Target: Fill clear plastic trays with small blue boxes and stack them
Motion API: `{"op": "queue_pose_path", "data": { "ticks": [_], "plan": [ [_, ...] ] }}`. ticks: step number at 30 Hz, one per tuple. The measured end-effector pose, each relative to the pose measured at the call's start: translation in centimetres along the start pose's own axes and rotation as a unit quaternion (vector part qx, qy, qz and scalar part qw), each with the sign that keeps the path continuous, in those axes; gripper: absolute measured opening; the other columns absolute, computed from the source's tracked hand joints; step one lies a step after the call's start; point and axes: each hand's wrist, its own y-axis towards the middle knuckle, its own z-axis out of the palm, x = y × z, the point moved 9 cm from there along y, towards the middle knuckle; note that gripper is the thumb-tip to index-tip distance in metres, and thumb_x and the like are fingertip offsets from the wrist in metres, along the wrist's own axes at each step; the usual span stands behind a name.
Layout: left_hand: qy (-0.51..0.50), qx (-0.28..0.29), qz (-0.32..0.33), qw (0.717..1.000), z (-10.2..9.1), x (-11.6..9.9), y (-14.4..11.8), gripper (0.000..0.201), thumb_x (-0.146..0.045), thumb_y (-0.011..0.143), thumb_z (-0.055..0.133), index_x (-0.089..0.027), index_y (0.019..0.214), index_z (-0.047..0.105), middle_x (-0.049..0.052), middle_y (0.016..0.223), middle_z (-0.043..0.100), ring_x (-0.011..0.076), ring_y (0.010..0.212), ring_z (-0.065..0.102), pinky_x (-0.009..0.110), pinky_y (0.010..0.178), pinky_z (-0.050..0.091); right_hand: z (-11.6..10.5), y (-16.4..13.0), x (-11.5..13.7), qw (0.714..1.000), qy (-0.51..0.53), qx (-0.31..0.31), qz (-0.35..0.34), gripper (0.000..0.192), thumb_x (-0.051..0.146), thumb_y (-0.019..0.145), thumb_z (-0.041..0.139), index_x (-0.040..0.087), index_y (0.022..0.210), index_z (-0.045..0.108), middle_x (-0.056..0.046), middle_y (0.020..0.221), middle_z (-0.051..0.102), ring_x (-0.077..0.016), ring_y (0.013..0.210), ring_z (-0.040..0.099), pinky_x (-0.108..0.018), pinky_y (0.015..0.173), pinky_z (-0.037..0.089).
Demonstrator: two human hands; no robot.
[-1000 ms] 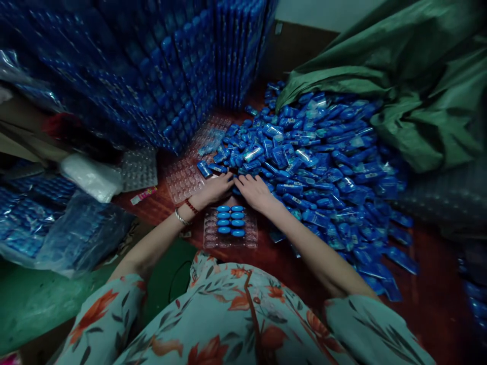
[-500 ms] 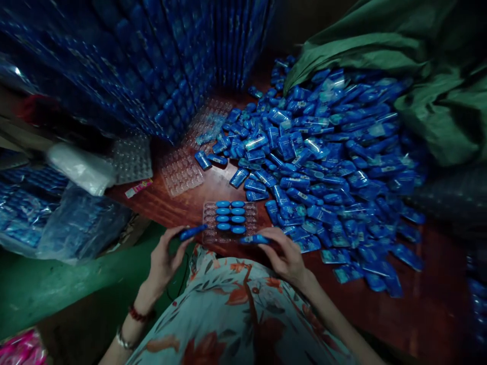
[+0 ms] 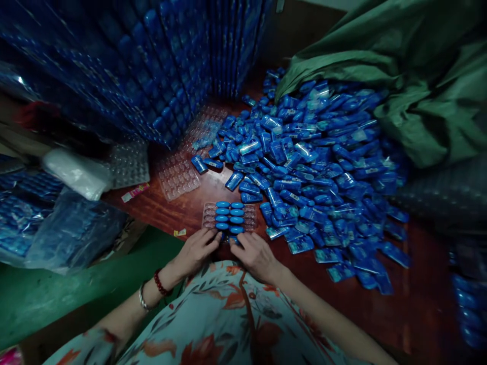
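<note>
A clear plastic tray [image 3: 249, 215] with moulded cells lies at the table's near edge. Several small blue packs [image 3: 222, 212] stand in it in two columns, their oval ends up. My left hand [image 3: 198, 249] is closed at the tray's near edge, thumb and fingertips pinching a blue pack at the left column. Beside it, my right hand [image 3: 254, 255] presses its fingers on another blue pack [image 3: 231, 239] at the right column. Both packs are mostly hidden by the fingers, so how deep they sit in the cells I cannot tell.
A large heap of blue packs [image 3: 300, 167] spreads over the red-brown table [image 3: 163, 205] to the right, under a green cloth [image 3: 380, 61]. Stacked filled trays [image 3: 163, 76] rise at the back left. Further clear trays [image 3: 177, 175] and a white plastic roll [image 3: 78, 172] lie left.
Both hands have moved inward, each bringing a blue pack from beside the tray to its near row. A small yellow scrap shows at the table edge where my left hand was.
</note>
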Motion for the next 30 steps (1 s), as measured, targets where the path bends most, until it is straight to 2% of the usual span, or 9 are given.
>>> {"op": "queue_pose_path", "data": {
  "ticks": [3,9,12,15,19,22,25,28,30],
  "plan": [
    [0.024,0.036,0.027,0.999,0.5,0.0,1.2,0.029,-0.017,0.095,0.033,-0.012,0.115,0.053,0.013,0.095,0.061,0.019,0.083,0.055,0.031,0.069,0.05,-0.1,0.6,0.0,0.999,-0.027,-0.01,0.04,0.02,0.013,0.09,0.042,0.016,0.088,0.063,-0.005,0.072,0.053,-0.0173,0.07,0.045,-0.031,0.063,0.03],
    [0.014,0.045,0.066,0.997,0.9,0.8,3.2,0.029,-0.013,0.093,0.034,-0.009,0.116,0.051,0.016,0.107,0.058,0.022,0.097,0.051,0.035,0.079,0.05,0.1,0.3,-1.6,0.991,-0.064,-0.027,0.114,0.021,0.013,0.091,0.043,0.016,0.096,0.064,-0.008,0.081,0.057,-0.0175,0.074,0.046,-0.03,0.063,0.032],
    [-0.004,0.059,0.096,0.994,1.2,0.9,3.5,0.03,-0.013,0.093,0.036,-0.011,0.12,0.048,0.015,0.104,0.059,0.0218,0.099,0.05,0.035,0.081,0.05,0.3,0.4,-1.8,0.994,-0.045,-0.043,0.091,0.021,0.012,0.091,0.045,0.016,0.096,0.065,-0.006,0.075,0.055,-0.0159,0.07,0.047,-0.028,0.061,0.035],
    [-0.003,0.063,0.104,0.993,1.1,0.9,3.3,0.033,-0.01,0.092,0.036,-0.014,0.122,0.048,0.014,0.106,0.059,0.0203,0.095,0.051,0.034,0.08,0.049,0.0,-0.1,-1.7,0.995,-0.021,-0.08,0.047,0.023,0.011,0.09,0.044,0.015,0.101,0.065,-0.009,0.085,0.059,-0.0161,0.075,0.051,-0.027,0.063,0.04],
    [-0.056,0.048,0.055,0.996,0.4,1.9,3.8,0.032,-0.023,0.093,0.043,-0.021,0.125,0.048,0.012,0.109,0.057,0.0202,0.095,0.053,0.034,0.079,0.047,-1.3,-1.4,-3.9,0.984,0.076,-0.144,0.068,0.028,0.016,0.09,0.047,0.02,0.114,0.062,-0.011,0.101,0.058,-0.0177,0.087,0.056,-0.029,0.069,0.046],
    [-0.153,-0.034,-0.065,0.986,-0.7,5.9,5.9,0.029,-0.028,0.094,0.042,-0.019,0.121,0.05,0.009,0.103,0.06,0.0175,0.092,0.056,0.031,0.08,0.046,-2.5,-1.0,-7.9,0.964,0.123,-0.177,0.155,0.032,0.016,0.092,0.042,0.023,0.116,0.061,-0.007,0.094,0.059,-0.0168,0.087,0.056,-0.03,0.074,0.048],
    [-0.159,-0.061,-0.174,0.97,0.1,10.5,9.6,0.024,-0.03,0.093,0.044,-0.016,0.11,0.054,0.009,0.1,0.061,0.0181,0.09,0.058,0.031,0.081,0.046,-1.4,2.4,-11.3,0.974,0.049,-0.065,0.209,0.027,0.021,0.092,0.043,0.02,0.109,0.064,-0.008,0.091,0.062,-0.0209,0.089,0.055,-0.034,0.075,0.046],
    [-0.091,0.07,-0.202,0.973,3.4,12.4,13.8,0.033,-0.035,0.084,0.058,-0.012,0.107,0.053,0.013,0.097,0.061,0.0241,0.09,0.058,0.034,0.079,0.045,1.1,6.2,-13.3,0.971,-0.05,0.112,0.206,0.024,0.02,0.089,0.048,0.017,0.107,0.063,-0.012,0.098,0.062,-0.0258,0.094,0.054,-0.037,0.076,0.044],
    [-0.063,0.155,-0.217,0.962,5.2,13.0,15.3,0.041,-0.031,0.08,0.063,-0.008,0.11,0.047,0.014,0.092,0.062,0.026,0.086,0.06,0.033,0.074,0.045,2.2,7.7,-13.9,0.961,-0.081,0.181,0.194,0.025,0.014,0.088,0.046,0.015,0.108,0.06,-0.014,0.101,0.061,-0.0254,0.093,0.056,-0.035,0.075,0.043]
  ]
}}
